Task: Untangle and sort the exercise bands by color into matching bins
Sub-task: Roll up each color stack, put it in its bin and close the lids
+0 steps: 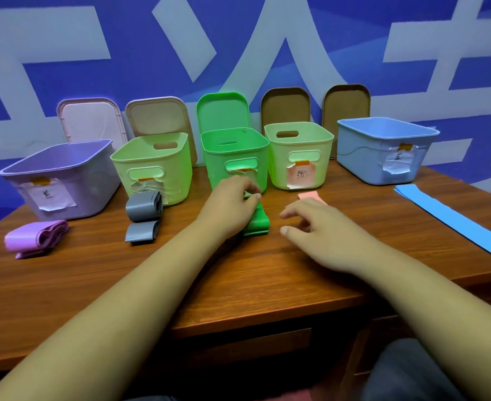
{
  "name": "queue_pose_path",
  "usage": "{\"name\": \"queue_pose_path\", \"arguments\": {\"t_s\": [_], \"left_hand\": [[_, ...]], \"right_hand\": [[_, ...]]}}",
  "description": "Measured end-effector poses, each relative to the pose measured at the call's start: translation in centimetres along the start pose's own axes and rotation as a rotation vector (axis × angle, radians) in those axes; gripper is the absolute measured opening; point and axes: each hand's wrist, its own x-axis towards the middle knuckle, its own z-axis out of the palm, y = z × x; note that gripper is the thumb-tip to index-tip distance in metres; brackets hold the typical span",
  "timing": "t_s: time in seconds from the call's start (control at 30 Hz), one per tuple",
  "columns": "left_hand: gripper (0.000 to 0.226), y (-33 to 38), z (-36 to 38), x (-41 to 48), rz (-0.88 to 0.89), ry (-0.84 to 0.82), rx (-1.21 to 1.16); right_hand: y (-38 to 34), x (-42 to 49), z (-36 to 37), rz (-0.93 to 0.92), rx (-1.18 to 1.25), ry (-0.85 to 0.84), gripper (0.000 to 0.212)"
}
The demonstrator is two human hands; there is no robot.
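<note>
Five open bins line the far side of my wooden desk (267, 285), against a blue wall (238, 39) with big white shapes: purple bin (65, 180), pale green bin (154, 166), green bin (234, 151), yellowish bin (299, 151), blue bin (383, 149). My left hand (232, 204) pinches the far end of the green band (258, 224), just in front of the green bin. My right hand (319, 227) is relaxed, fingers loosely spread, holding nothing, just this side of the pink band (311, 195). The purple band (36, 237) lies far left, the grey band (143, 209) beside it, the blue band (455, 221) flat at right.
</note>
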Motion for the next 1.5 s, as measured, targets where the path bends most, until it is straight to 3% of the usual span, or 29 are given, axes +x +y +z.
{"name": "queue_pose_path", "arguments": {"t_s": [0.1, 0.33, 0.5, 0.63, 0.77, 1.13, 1.23, 1.4, 1.5], "left_hand": [[0.015, 2.9, -0.1, 0.8, 0.099, -0.094, 0.03], [0.027, 7.6, 5.0, 3.8, -0.026, -0.336, 0.171], [0.047, 8.0, 9.5, 5.5, -0.199, -0.315, 0.242], [0.046, 7.4, 11.5, 6.0, -0.172, -0.268, 0.359], [0.046, 7.4, 12.3, 6.7, -0.183, -0.265, 0.398], [0.013, 7.4, 12.4, 6.6, -0.132, -0.071, -0.001], [0.015, 7.7, 12.2, 6.6, -0.135, -0.05, -0.074], [0.018, 7.8, 11.7, 6.2, -0.179, -0.057, -0.136], [0.022, 7.6, 11.5, 6.0, -0.238, -0.092, -0.2]], "right_hand": [[2.0, 1.4, -2.5, 0.109, 0.041, 0.122, 0.012], [7.4, 4.8, -6.0, 0.339, 0.132, 0.094, 0.026], [10.3, 7.6, -5.4, 0.25, 0.11, 0.134, 0.024], [13.4, 8.7, -3.3, 0.199, 0.1, 0.188, 0.017], [14.9, 9.3, -3.1, 0.212, 0.109, 0.142, 0.026], [14.9, 9.7, -2.3, 0.101, 0.111, 0.089, 0.061], [14.7, 9.5, -2.5, 0.055, 0.118, 0.084, 0.054], [14.8, 9.6, -2.5, 0.063, 0.107, 0.139, 0.022], [14.5, 9.3, -2.6, 0.084, 0.126, 0.161, 0.018]]}}
